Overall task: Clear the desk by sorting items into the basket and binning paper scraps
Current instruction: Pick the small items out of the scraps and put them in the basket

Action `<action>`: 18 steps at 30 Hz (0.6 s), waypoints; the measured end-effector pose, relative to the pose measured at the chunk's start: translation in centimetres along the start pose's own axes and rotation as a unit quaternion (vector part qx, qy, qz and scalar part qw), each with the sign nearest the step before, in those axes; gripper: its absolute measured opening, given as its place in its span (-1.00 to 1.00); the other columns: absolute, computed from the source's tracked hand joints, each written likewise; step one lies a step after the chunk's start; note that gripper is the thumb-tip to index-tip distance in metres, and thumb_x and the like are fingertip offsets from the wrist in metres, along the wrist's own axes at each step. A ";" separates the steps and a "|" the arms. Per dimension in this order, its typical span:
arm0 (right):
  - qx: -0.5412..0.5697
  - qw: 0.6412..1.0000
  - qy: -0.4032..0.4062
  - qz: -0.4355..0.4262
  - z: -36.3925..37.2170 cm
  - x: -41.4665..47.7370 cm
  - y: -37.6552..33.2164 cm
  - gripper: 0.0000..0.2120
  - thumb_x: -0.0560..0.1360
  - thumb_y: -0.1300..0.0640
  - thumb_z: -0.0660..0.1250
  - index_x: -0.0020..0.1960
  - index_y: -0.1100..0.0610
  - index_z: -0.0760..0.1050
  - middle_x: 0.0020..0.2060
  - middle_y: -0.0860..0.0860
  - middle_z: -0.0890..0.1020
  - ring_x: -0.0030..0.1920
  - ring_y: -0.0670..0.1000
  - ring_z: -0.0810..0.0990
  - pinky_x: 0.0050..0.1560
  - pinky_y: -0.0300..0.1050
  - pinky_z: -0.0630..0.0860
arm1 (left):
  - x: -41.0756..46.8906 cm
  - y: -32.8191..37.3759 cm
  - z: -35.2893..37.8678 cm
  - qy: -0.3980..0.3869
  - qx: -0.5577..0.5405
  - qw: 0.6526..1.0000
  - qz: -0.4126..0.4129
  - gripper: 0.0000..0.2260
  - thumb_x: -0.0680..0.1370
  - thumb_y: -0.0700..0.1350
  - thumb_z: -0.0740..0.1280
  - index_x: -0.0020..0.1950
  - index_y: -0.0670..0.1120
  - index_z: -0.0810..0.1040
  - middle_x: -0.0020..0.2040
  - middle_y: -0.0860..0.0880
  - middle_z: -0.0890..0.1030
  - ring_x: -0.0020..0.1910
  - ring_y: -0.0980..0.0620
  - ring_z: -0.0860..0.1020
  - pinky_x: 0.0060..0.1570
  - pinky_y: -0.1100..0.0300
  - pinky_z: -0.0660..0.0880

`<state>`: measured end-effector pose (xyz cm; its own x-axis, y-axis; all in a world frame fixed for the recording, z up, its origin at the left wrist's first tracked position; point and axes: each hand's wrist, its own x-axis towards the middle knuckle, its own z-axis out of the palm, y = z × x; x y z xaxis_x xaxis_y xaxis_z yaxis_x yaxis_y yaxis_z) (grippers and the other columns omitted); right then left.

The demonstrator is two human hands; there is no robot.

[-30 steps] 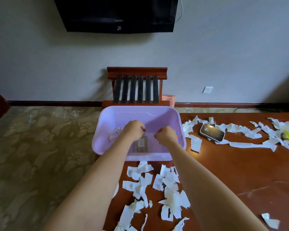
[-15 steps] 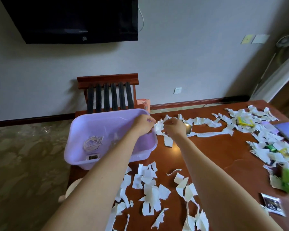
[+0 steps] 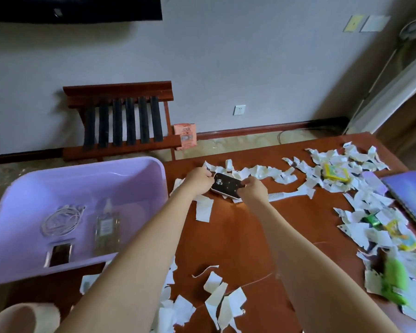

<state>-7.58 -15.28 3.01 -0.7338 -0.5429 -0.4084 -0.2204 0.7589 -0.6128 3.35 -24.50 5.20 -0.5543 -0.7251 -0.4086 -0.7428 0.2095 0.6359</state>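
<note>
Near the far edge of the brown wooden desk (image 3: 238,241), both hands grip a small black glossy-screened device (image 3: 227,186).

Left hand (image 3: 199,180) pinches its left end, right hand (image 3: 252,189) its right; the lilac plastic basket (image 3: 139,169) sits just left.

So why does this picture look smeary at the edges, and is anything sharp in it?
Head view: motion blur smears the purple basket and the green packet at right; sharpest is the middle, where both hands take the black device; the wide lens bends the wall lines; light is dim, with a small glint on the device.

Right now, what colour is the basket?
Light purple basket, clearest in the head view.
</note>
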 end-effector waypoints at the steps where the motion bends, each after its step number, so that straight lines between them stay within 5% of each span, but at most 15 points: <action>1: 0.002 1.000 -0.005 0.009 0.0 0.8 0.1 -0.63 0.46 0.33 0.22 0.26 0.19 0.42 0.17 0.13 0.56 0.10 0.09 0.57 -0.02 -0.13 0.52 | 0.7 -0.1 0.3 -0.003 0.005 1.000 -0.012 -0.65 0.63 -0.18 0.13 0.43 -0.15 0.37 0.38 -0.12 0.43 0.27 -0.07 0.46 0.05 0.22 0.42; 7: 0.012 0.999 -0.028 0.042 1.1 4.5 0.4 -0.59 0.52 0.28 0.16 0.37 0.23 0.27 0.21 0.16 0.50 0.18 0.13 0.51 -0.03 -0.13 0.44 | 4.2 -0.8 2.2 -0.024 0.001 0.997 -0.074 -0.59 0.63 -0.14 0.12 0.50 -0.12 0.24 0.48 -0.09 0.30 0.35 -0.07 0.40 0.18 0.16 0.43; 13: 0.023 0.995 -0.008 0.098 2.3 5.9 0.9 -0.55 0.50 0.26 0.21 0.37 0.26 0.24 0.29 0.22 0.39 0.27 0.21 0.43 0.23 -0.01 0.46 | 5.2 -0.7 3.7 -0.041 -0.022 0.995 -0.087 -0.61 0.64 -0.12 0.12 0.46 -0.16 0.28 0.34 -0.14 0.44 0.23 -0.05 0.48 0.11 0.18 0.45; 18: 0.037 0.996 -0.024 0.076 2.1 5.6 0.8 -0.62 0.54 0.22 0.16 0.34 0.28 0.28 0.21 0.21 0.49 0.20 0.18 0.51 -0.09 -0.14 0.41 | 5.9 -1.1 4.3 -0.025 -0.038 0.992 -0.116 -0.76 0.64 -0.08 0.13 0.06 -0.20 0.50 -0.22 -0.08 0.47 -0.28 0.06 0.43 -0.26 0.25 0.38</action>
<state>-10.52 -18.46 -1.13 -0.7232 -0.4419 -0.5308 -0.0601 0.8059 -0.5890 -0.72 -26.19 -0.69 -0.3908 -0.7141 -0.5808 -0.8235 -0.0107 0.5672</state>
